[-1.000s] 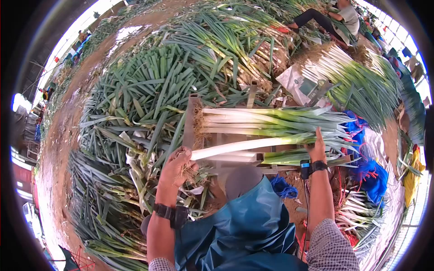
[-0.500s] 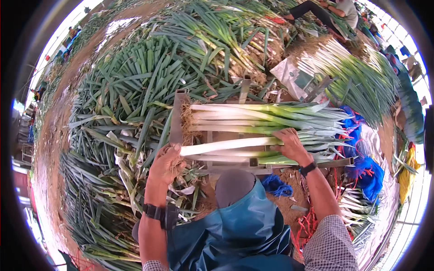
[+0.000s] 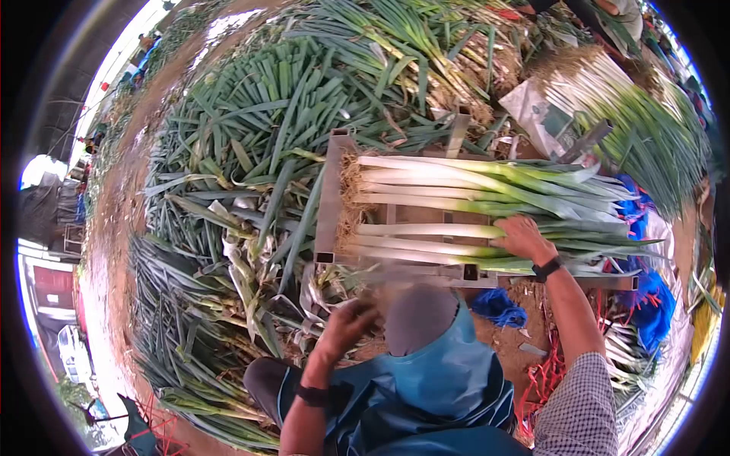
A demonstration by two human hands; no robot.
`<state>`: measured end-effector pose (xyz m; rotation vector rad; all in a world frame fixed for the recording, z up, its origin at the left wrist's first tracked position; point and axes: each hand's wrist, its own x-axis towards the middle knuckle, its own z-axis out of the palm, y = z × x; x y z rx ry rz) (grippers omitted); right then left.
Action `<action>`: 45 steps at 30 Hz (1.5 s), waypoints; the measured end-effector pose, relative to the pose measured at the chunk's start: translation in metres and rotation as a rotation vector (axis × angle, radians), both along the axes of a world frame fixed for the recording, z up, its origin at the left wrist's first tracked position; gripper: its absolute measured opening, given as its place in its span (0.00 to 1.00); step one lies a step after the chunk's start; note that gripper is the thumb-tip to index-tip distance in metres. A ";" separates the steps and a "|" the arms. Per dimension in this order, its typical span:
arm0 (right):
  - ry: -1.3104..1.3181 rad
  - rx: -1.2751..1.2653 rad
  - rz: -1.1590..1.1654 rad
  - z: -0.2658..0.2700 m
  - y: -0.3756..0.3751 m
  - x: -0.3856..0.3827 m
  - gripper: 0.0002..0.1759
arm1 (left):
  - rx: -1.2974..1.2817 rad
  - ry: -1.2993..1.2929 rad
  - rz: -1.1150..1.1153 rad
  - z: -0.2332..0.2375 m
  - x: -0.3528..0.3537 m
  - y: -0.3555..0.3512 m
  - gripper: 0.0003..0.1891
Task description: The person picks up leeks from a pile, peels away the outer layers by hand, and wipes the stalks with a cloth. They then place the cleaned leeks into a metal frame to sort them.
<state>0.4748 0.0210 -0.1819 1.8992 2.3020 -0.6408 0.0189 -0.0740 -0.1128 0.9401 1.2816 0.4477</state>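
Observation:
A row of long green onions (image 3: 426, 190) lies across a metal rack (image 3: 328, 213), roots against its upright left plate and leaves hanging toward the right. My right hand (image 3: 525, 237) is closed round a green onion in the front part of the row, where white turns to green. Lower left, short of the rack's front bar, my left hand (image 3: 351, 327) is off the row, beside my knee (image 3: 265, 387). Motion smears its fingers, and I cannot tell whether anything is in them.
Heaps of untrimmed green onions (image 3: 251, 121) cover the ground to the left and behind. Cleaned onions (image 3: 631, 114) lie at back right, near a seated person (image 3: 593, 23). Blue netting (image 3: 498, 306) and red ties (image 3: 541, 380) are beside my knees at the right.
The green onion held across both hands now lies in the rack's row. My left hand has let go of its root end and dropped back toward me. The view has shifted left.

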 end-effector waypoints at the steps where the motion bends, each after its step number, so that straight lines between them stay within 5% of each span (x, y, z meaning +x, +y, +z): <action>1: 0.040 0.020 -0.003 -0.003 -0.001 -0.006 0.27 | 0.033 0.017 -0.046 -0.019 -0.002 -0.012 0.18; 7: 0.101 -0.025 0.021 0.002 0.002 -0.019 0.27 | 0.330 0.225 -0.231 -0.048 0.012 -0.009 0.19; 9: 0.260 0.139 0.066 -0.016 0.000 -0.003 0.27 | 0.331 0.226 -0.209 -0.072 0.018 0.006 0.18; 13: 0.531 0.201 -0.295 0.041 -0.004 0.021 0.18 | 0.289 0.326 -0.152 -0.040 0.037 0.031 0.21; 18: 0.395 0.255 -0.187 0.059 -0.015 0.030 0.11 | 0.533 0.455 -0.196 -0.048 0.044 0.050 0.15; 25: 0.097 0.411 0.176 -0.006 -0.006 0.017 0.11 | 1.050 0.625 -0.347 -0.060 0.057 0.078 0.19; 34: 0.385 0.105 -0.014 -0.024 -0.022 0.025 0.15 | 1.114 0.814 -0.440 -0.068 0.076 0.117 0.27; 38: 0.364 0.194 -0.056 -0.014 -0.027 0.019 0.15 | 1.039 0.898 -0.486 -0.088 0.084 0.142 0.30; 42: 0.509 0.396 -0.575 0.035 -0.027 0.029 0.13 | 1.018 0.877 -0.491 -0.103 0.079 0.146 0.26; 45: 0.523 0.154 -0.544 0.044 -0.025 0.038 0.14 | 1.043 0.827 -0.488 -0.106 0.079 0.148 0.24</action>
